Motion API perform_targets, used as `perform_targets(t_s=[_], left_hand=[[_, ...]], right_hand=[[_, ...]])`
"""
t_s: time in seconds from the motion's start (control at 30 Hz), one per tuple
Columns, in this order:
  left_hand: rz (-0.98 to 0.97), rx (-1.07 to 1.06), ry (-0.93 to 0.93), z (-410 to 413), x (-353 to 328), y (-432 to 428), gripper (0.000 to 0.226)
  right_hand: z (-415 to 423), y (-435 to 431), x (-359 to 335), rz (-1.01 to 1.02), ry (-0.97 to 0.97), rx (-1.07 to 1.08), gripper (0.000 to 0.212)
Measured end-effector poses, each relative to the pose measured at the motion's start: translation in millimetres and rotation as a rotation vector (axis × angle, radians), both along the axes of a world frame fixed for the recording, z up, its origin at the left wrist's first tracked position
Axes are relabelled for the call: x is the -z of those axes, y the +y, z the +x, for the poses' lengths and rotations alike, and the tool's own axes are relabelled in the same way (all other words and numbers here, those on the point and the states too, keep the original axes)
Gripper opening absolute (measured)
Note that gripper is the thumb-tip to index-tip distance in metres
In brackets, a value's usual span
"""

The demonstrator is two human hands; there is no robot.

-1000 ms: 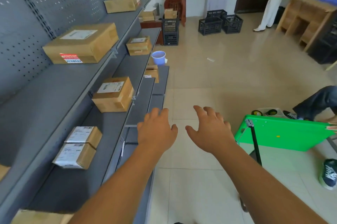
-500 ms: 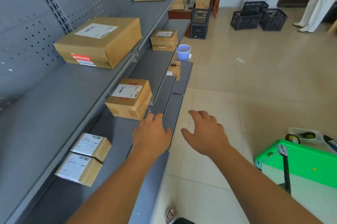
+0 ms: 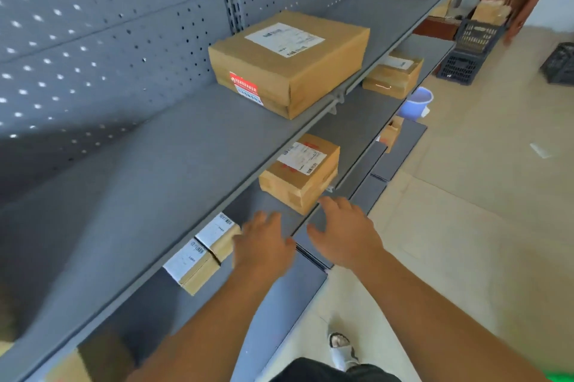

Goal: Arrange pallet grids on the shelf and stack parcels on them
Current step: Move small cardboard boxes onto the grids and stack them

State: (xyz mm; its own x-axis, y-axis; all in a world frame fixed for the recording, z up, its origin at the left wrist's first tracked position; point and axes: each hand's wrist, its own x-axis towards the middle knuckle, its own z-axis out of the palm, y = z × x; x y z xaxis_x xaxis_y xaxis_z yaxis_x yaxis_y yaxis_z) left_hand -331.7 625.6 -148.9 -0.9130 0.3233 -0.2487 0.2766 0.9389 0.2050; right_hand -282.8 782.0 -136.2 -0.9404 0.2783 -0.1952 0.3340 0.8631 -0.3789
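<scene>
Cardboard parcels (image 3: 299, 173) already sit on the shelf (image 3: 186, 145); no pallet grids show. Left hand (image 3: 264, 246) and right hand (image 3: 343, 234) reach empty, fingers spread.

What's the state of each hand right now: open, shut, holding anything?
Left hand: open, fingers spread, holding nothing.
Right hand: open, fingers spread, holding nothing.
</scene>
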Motion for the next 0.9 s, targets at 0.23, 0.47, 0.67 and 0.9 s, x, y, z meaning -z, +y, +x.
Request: perform_targets(t_s=[0.23,0.47,0.67,0.9], left_hand=[[-0.061,-0.382,-0.065,-13.7,11.9,-23.8,0.056],[-0.018,-0.652,-0.052,-3.1,20.5,-23.4,0.056],[0.001,-0.814,-0.024,11.4,40.3,-46.8,0.051],[-0.051,-0.864,0.040,8.4,76.3,-75.5,0.053]], right_hand=[[-62.6,-21.9,22.2,-0.012,-0.071,-0.367,0.062],[-95.5,-28.3,37.0,0.070,-0.014,-0.652,0.061],[-113.3,-56.2,59.5,0.056,-0.002,-0.759,0.051],[-133.1,-97.7,96.7,0.053,0.005,-0.811,0.052]])
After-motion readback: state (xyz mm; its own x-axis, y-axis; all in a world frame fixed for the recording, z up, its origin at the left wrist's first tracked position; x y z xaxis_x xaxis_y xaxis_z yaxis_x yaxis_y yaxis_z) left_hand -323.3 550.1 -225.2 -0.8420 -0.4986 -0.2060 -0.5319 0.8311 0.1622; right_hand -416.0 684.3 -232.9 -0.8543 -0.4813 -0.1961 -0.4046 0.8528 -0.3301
